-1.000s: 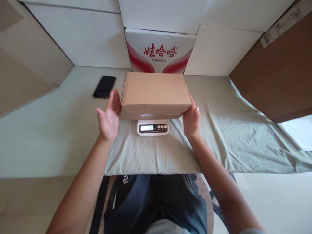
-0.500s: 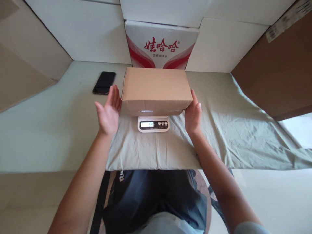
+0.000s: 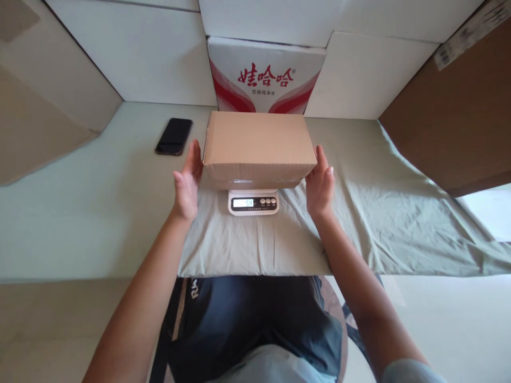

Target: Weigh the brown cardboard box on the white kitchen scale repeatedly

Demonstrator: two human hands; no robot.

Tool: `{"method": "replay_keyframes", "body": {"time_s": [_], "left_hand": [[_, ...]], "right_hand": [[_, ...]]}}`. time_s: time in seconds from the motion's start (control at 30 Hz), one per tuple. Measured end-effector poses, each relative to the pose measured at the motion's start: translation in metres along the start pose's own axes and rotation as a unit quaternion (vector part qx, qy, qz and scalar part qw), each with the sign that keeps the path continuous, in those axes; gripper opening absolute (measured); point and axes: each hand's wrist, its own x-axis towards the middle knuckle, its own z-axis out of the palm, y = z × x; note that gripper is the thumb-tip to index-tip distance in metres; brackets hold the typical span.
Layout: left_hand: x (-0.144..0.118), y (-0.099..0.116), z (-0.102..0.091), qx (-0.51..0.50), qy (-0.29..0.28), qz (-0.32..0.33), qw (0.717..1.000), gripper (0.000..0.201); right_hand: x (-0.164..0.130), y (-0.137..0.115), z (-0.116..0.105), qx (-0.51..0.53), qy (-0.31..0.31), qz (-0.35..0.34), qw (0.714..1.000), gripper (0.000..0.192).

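Observation:
A closed brown cardboard box [image 3: 259, 139] rests on a small white digital kitchen scale [image 3: 254, 210], covering its weighing plate. The lit display reads about 54, beside several round buttons. At the box's left side is my left hand [image 3: 187, 183], open, fingers stretched along the wall and thumb apart; whether it touches the cardboard I cannot tell. My right hand [image 3: 321, 183] is open too, its straight fingers beside or against the right wall near the front corner, with the fingertips partly behind that corner.
A black smartphone [image 3: 174, 136] lies left of the box on the pale green cloth [image 3: 99, 213]. Behind stands a white carton [image 3: 265, 74] with red lettering. Large cardboard boxes flank the table, one at the left [image 3: 43, 101] and one at the right [image 3: 451, 122].
My left hand has moved right, closer to the box. My right hand stays by its right side. The box remains on the scale with the same reading, and the view has shifted slightly.

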Motion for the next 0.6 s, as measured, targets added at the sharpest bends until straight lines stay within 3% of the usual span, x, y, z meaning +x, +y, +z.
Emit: {"method": "replay_keyframes", "body": {"time_s": [0.13, 0.4, 0.6], "left_hand": [[-0.003, 0.003, 0.001, 0.011, -0.004, -0.006, 1.000, 0.109], [0.004, 0.005, 0.006, 0.010, 0.011, -0.037, 0.999, 0.128], [-0.001, 0.009, 0.013, 0.001, -0.001, -0.039, 0.999, 0.114]], "right_hand": [[-0.003, 0.003, 0.000, -0.005, -0.015, 0.006, 1.000, 0.108], [-0.007, 0.011, 0.005, 0.011, -0.036, 0.005, 0.999, 0.118], [-0.006, 0.015, 0.003, 0.001, -0.049, -0.013, 0.999, 0.109]]}}
